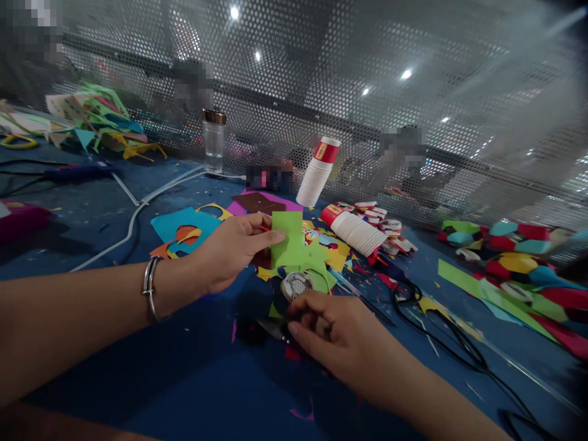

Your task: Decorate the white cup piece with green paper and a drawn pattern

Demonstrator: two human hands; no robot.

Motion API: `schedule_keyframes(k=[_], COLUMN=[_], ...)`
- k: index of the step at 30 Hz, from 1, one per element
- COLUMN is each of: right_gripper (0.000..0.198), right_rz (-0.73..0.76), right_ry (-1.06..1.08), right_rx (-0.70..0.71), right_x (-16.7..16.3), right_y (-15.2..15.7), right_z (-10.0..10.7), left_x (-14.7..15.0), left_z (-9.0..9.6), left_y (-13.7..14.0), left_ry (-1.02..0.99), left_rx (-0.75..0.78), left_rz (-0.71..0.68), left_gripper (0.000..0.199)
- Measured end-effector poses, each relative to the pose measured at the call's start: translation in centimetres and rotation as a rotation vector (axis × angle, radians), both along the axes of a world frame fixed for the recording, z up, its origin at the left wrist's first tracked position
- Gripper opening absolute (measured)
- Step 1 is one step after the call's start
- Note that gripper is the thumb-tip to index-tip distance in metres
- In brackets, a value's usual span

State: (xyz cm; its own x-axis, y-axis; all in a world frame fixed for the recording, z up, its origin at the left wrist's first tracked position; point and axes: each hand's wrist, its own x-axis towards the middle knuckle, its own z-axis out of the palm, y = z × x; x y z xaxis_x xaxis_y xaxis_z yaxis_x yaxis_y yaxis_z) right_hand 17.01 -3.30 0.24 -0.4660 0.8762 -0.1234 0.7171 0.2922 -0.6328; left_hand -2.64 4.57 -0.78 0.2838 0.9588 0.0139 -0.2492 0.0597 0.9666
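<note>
A bright green paper piece (288, 242) is pinched upright between the thumb and fingers of my left hand (241, 245), which wears a bracelet (149, 288) at the wrist. My right hand (328, 327) is closed, its fingers curled low over the table; what lies inside them is hidden. Just beyond its fingertips is a round, pale object with a dark pattern (296, 285). A dark, blurred item with a shiny, blade-like part (274, 329) lies left of the right fingertips. Green scraps and coloured cuttings (337, 251) lie behind both hands.
Two stacks of paper cups, one upright and leaning (316, 174), one lying down (353, 229), stand behind. A clear bottle (214, 141), a white cable (133, 223), black cords (459, 343), a paper heap (96, 116) and colourful pieces (528, 269) surround the blue table (184, 380). Perforated metal rises behind.
</note>
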Motion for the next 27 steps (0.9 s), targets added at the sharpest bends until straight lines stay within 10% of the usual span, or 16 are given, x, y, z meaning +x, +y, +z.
schedule_keyframes(k=[10,27], right_gripper=[0.02,0.005], right_rz=[0.016,-0.207], right_ry=[-0.162,0.324], right_rx=[0.746,0.446], right_x=[1.3,1.4], right_y=[0.2,1.6], right_z=[-0.1,-0.1], left_x=[0.4,0.8], left_z=[-0.4,0.1], left_y=[-0.7,-2.4], left_ry=[0.019,0.094], left_rx=[-0.031,-0.075], left_rz=[-0.183,-0.327], left_gripper=[0.014,0.007])
